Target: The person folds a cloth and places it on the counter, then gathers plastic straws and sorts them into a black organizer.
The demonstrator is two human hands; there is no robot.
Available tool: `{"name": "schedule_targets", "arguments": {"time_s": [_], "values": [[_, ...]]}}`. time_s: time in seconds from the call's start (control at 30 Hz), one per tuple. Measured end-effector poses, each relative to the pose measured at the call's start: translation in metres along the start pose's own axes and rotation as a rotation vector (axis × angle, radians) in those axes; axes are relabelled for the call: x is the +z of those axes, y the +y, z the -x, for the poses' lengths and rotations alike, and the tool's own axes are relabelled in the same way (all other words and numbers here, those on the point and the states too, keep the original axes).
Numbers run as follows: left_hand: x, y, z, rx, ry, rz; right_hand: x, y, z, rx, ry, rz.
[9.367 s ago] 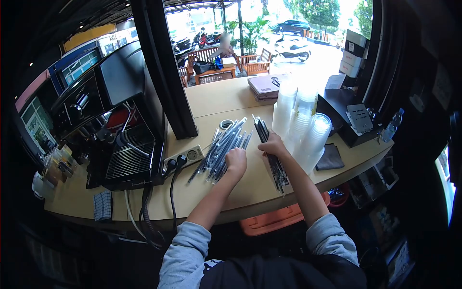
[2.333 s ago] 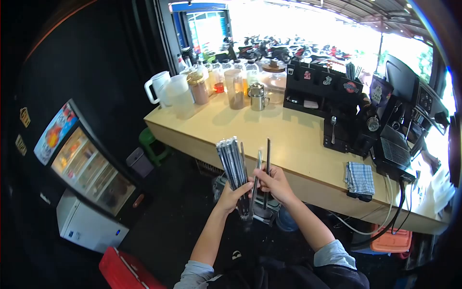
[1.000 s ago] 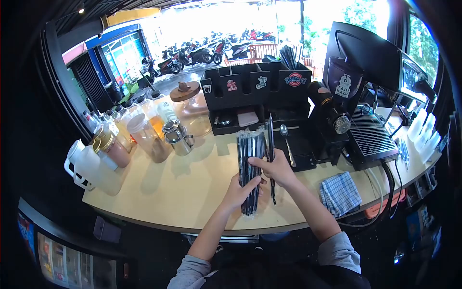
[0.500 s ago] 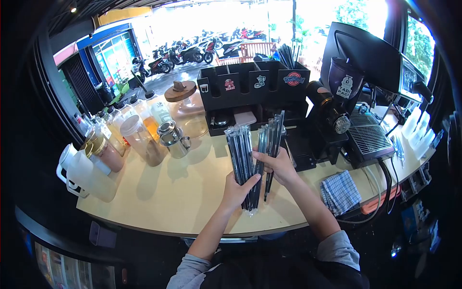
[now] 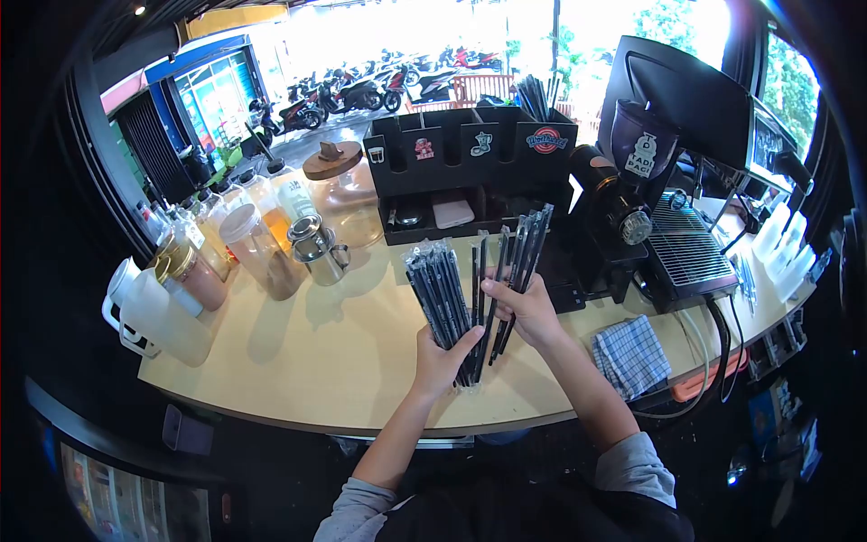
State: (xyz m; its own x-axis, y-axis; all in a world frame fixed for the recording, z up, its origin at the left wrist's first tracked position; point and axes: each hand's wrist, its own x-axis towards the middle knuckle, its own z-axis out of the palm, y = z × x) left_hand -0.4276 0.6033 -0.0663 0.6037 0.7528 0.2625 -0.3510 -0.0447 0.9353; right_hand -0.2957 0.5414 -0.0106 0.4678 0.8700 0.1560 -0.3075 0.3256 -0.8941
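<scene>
A thick bundle of black straws in clear wrappers (image 5: 437,289) is gripped by my left hand (image 5: 442,359), its lower ends close over the table (image 5: 298,361). My right hand (image 5: 526,312) pinches a smaller group of wrapped black straws (image 5: 526,244), fanned out and leaning to the right. Between the hands, a straw or two stand apart from both groups, near my right thumb. Behind them is a black organizer box (image 5: 470,172) with stickers on its front and more straws (image 5: 539,98) upright in its right compartment.
At left stand a plastic pitcher (image 5: 167,316), a tall lidded container (image 5: 262,253), several bottles and a metal drip filter (image 5: 318,251). A wood-lidded glass jar (image 5: 352,203) is beside the organizer. To the right are a coffee grinder (image 5: 619,194), an espresso machine's drip grate (image 5: 682,244) and a checked cloth (image 5: 630,357).
The left bundle has tilted and shifted left. The right hand's straws have spread apart and moved slightly right, widening the gap between the two groups. The view has shifted slightly.
</scene>
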Motion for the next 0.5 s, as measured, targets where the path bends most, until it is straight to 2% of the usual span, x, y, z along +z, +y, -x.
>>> {"name": "schedule_targets", "arguments": {"time_s": [0.07,0.5], "values": [[0.002,0.003,0.003,-0.006,0.033,-0.017,-0.004,0.001,0.002,-0.018,-0.055,0.003],[0.005,0.011,0.017,0.102,0.078,-0.246,-0.002,0.005,0.011,-0.048,-0.084,0.054]]}}
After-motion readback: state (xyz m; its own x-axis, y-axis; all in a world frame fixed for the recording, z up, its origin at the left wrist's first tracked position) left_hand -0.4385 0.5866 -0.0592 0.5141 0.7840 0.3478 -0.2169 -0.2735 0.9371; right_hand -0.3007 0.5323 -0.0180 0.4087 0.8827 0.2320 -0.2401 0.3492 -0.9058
